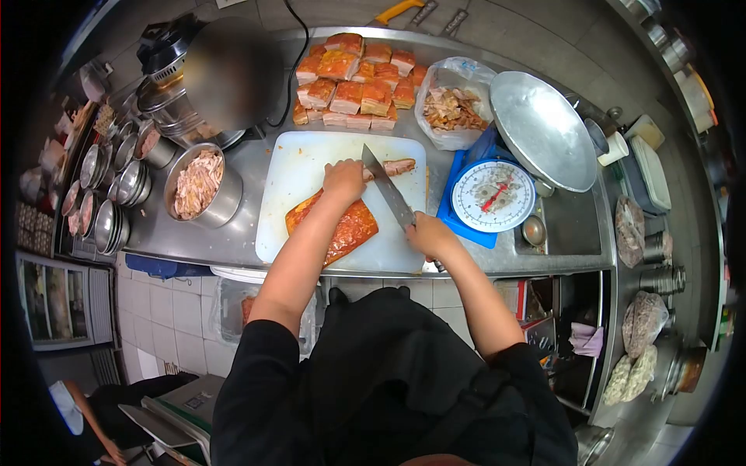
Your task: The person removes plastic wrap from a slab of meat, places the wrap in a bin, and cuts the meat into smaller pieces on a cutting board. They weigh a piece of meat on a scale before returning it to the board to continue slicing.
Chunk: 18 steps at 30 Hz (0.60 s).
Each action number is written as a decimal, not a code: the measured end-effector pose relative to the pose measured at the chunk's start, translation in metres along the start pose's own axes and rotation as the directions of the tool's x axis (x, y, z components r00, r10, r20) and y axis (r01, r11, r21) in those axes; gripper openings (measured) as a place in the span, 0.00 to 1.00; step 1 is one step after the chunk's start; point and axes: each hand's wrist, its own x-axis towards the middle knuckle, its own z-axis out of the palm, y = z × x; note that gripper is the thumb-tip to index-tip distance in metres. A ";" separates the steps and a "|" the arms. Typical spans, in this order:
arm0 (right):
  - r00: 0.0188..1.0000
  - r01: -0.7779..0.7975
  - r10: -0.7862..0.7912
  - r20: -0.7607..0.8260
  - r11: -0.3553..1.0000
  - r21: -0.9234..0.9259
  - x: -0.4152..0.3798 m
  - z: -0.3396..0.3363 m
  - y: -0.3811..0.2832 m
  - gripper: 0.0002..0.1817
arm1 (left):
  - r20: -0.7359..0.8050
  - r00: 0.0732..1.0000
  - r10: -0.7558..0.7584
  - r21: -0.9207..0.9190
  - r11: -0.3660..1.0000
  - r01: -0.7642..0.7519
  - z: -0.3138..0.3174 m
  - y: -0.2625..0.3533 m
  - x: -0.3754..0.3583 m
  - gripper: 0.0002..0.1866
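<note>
Holding down glossy, mottled orange-brown roast meat [353,229] with curled left hand [344,183]. Clamping right hand [432,235] on knife [391,192] aimed toward eleven o'clock.

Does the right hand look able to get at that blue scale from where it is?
Probably yes: the blue scale sits close to the right hand with nothing visible between, though that hand holds the knife.

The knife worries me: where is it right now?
In the head view, the knife is in the right hand, over the right half of the white cutting board, between the left hand and the blue dial scale.
</note>
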 end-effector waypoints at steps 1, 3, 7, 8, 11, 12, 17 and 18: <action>0.979 -0.094 0.082 0.187 0.994 0.055 0.002 -0.008 0.000 0.19 | -0.010 1.000 0.003 -0.001 1.000 -0.003 -0.002 0.002 0.001 0.13; 0.982 -0.063 0.042 0.184 0.992 0.106 -0.006 -0.015 0.007 0.21 | -0.058 0.998 0.035 0.019 0.999 -0.034 0.001 0.004 -0.002 0.15; 0.994 -0.083 0.041 0.105 0.897 0.435 -0.036 -0.020 0.022 0.20 | -0.025 0.998 0.055 0.074 0.996 -0.053 0.018 -0.004 0.028 0.18; 0.995 -0.095 0.063 0.077 0.834 0.544 -0.047 -0.019 0.027 0.19 | 0.002 1.000 0.008 0.021 1.000 -0.008 0.022 -0.007 0.037 0.20; 0.986 -0.168 0.146 0.084 0.809 0.563 -0.069 -0.013 0.052 0.18 | -0.019 0.999 -0.034 -0.125 0.992 0.031 0.015 0.005 0.044 0.23; 0.983 -0.181 0.151 0.099 0.794 0.581 -0.074 -0.005 0.068 0.18 | -0.066 0.997 -0.047 -0.223 0.974 0.032 0.010 0.013 0.043 0.24; 0.963 -0.261 0.242 0.116 0.740 0.620 -0.108 0.004 0.079 0.17 | -0.082 0.995 0.060 -0.068 0.995 -0.066 0.016 0.079 0.028 0.24; 0.957 -0.283 0.260 0.129 0.734 0.618 -0.113 0.003 0.079 0.17 | -0.080 0.992 0.097 0.025 0.995 -0.095 0.019 0.090 0.026 0.24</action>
